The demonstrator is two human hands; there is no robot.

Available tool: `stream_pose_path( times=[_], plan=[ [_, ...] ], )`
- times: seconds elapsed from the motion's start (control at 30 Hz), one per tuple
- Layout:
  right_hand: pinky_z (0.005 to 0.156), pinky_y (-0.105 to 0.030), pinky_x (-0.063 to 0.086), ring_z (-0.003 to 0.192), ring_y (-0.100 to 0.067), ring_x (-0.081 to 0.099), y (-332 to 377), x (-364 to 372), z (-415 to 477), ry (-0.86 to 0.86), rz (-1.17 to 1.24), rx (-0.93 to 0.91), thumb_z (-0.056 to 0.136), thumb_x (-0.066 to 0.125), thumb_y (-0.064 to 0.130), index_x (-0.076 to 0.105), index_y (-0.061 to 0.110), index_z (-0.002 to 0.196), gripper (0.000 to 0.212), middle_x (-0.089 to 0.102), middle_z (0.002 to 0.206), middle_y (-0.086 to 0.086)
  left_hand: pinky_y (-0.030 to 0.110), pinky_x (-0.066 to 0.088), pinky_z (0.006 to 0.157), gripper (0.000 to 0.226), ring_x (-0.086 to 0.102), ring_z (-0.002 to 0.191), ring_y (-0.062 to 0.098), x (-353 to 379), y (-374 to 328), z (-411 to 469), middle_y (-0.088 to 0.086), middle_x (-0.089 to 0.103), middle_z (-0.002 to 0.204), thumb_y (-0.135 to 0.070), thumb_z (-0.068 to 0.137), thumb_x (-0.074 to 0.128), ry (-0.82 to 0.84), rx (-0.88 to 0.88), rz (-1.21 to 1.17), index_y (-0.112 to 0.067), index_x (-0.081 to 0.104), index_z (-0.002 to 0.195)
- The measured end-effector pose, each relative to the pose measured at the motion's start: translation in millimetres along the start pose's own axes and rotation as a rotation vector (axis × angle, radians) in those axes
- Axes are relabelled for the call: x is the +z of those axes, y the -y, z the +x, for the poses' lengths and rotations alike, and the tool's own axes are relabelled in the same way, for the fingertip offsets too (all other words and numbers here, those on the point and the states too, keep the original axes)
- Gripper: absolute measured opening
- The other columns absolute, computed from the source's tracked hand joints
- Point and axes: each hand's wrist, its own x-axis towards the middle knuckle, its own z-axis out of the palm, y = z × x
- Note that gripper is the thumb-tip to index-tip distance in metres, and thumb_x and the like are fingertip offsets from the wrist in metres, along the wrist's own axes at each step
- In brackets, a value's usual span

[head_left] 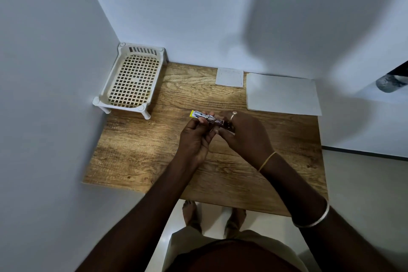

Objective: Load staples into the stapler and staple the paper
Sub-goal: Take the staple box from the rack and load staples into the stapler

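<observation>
A small stapler [199, 115] with a yellow tip and a metal channel is held above the middle of the wooden table [141, 150]. My left hand [195, 139] grips its left part from below, fingers curled around it. My right hand [245, 133], with a ring on one finger, closes on its right end. Whether staples lie in the channel is too small to tell. A sheet of white paper [282, 94] lies flat at the table's far right. A smaller white square [230, 77] lies just left of it against the wall.
A white plastic lattice tray [130, 79] on short legs stands in the far left corner. White walls close in the table at the back and left. My feet show on the pale floor below the near edge.
</observation>
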Motion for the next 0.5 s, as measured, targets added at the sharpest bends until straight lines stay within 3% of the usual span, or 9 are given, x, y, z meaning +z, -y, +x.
stream_pose_path(
  times=[0.13,0.23,0.37,0.5],
  plan=[
    [0.072,-0.026,0.052,0.082,-0.004,0.064,-23.8,-9.1,-2.1,0.009,0.107,0.17,0.079,0.08,0.042,0.068,0.032,0.116,0.04,0.074,0.096,0.011,0.028,0.061,0.07,0.022,0.072,0.085,0.013,0.1,-8.9,4.4,0.0,0.074,0.086,0.01,0.097,0.049,-0.06,-0.003,-0.075,-0.007,0.062,0.095],
    [0.07,-0.021,0.051,0.077,0.005,0.062,-35.6,-21.2,-3.1,-0.003,0.256,0.191,0.075,0.084,0.035,0.07,0.032,0.108,0.036,0.071,0.085,0.017,0.028,0.062,0.07,0.018,0.074,0.08,0.012,1.2,-9.9,5.7,-0.002,0.075,0.08,0.006,0.097,0.051,-0.076,0.0,-0.092,-0.007,0.063,0.094],
    [0.072,-0.021,0.055,0.081,0.003,0.066,-35.9,-33.8,3.0,-0.073,0.346,0.123,0.074,0.084,0.026,0.071,0.027,0.106,0.034,0.07,0.086,0.014,0.028,0.062,0.072,0.014,0.074,0.08,0.012,8.2,-7.3,6.3,-0.002,0.077,0.083,0.0,0.1,0.051,-0.062,0.007,-0.121,-0.008,0.062,0.097],
    [0.074,-0.025,0.058,0.081,-0.006,0.072,-22.7,-43.0,17.8,-0.186,0.617,0.121,0.073,0.087,0.023,0.068,0.023,0.108,0.04,0.075,0.087,0.006,0.024,0.061,0.071,0.013,0.075,0.077,0.009,19.8,-8.7,6.0,-0.001,0.079,0.09,-0.003,0.102,0.048,-0.037,0.014,-0.119,-0.007,0.061,0.101]
  ],
)
